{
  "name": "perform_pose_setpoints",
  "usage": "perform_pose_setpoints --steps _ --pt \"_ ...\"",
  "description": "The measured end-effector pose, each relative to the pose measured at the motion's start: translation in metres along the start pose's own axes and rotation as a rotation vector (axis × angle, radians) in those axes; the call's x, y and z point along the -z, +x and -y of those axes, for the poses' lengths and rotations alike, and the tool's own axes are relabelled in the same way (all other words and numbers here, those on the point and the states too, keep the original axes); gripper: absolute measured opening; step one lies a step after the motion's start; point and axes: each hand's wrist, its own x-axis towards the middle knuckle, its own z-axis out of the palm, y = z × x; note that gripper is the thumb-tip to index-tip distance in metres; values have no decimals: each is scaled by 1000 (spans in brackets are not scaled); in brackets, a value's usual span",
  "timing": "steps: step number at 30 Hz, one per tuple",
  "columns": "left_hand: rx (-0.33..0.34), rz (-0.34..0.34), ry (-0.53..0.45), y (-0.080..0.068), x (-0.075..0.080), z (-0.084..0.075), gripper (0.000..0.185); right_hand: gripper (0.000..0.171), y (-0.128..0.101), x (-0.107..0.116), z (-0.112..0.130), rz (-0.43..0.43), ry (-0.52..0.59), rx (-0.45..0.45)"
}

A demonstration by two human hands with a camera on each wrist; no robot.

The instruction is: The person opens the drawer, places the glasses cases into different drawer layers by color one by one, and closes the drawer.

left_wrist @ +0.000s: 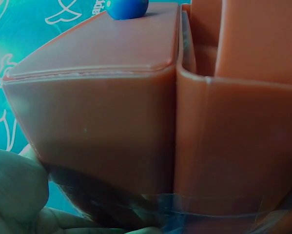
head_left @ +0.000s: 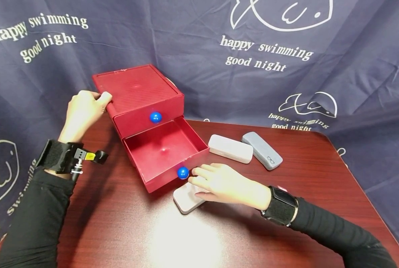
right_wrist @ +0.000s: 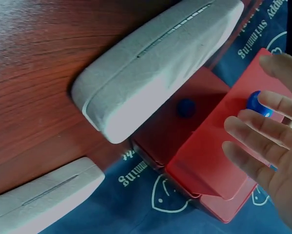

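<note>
Nearest: white case (head_left: 186, 201) under right hand (head_left: 226, 184), fingers spread by open drawer's blue knob (head_left: 183, 172); left hand (head_left: 83, 113) gripping red box (head_left: 137, 87). Next, probably grasping case.

drawer box (head_left: 137, 89): red, ribbed texture on the top
open lower drawer (head_left: 164, 152): red inside and out
knobs (head_left: 155, 117): glossy blue, one on each drawer front
table (head_left: 286, 208): dark reddish-brown wood grain, shiny
near case (head_left: 185, 201): off-white
middle case (head_left: 230, 148): white
far right case (head_left: 261, 150): grey, with a small dark glasses mark
backdrop cloth (head_left: 199, 44): navy blue, white fish outlines and white lettering
sleeves (head_left: 35, 219): black
wrist straps (head_left: 281, 206): black
</note>
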Motion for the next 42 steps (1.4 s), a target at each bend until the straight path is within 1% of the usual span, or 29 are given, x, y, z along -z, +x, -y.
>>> perform_pose_setpoints --steps 4,6,11,13,17,24,29,32,34,39,42 --pt "-2 1 1 0 -1 1 49 50 -5 -4 -2 29 19 -2" --pt "-1 1 0 0 -1 1 49 58 -7 -5 -3 76 34 -17" --pt "1 3 -5 1 -2 0 48 73 -9 -5 -7 254 111 -58" --pt "1 4 -8 1 -2 -1 48 77 -9 -6 -9 308 132 -71" --pt "2 7 -9 2 -3 -2 47 84 -8 -9 -13 371 151 -89" --pt "2 5 -13 1 -2 -2 48 94 -5 -18 -17 487 219 -180" --pt "7 4 -6 -2 -1 0 48 99 -4 -26 -19 527 226 -173" --pt "9 6 -5 -2 0 1 48 99 -5 -29 -21 530 218 -155" --pt "9 7 -5 -1 0 1 48 97 -5 -30 -21 537 233 -155" --pt "6 6 0 0 0 1 48 92 -6 -28 -21 580 296 -204" --pt "8 7 -2 -1 -1 1 48 90 -4 -27 -20 607 311 -229"
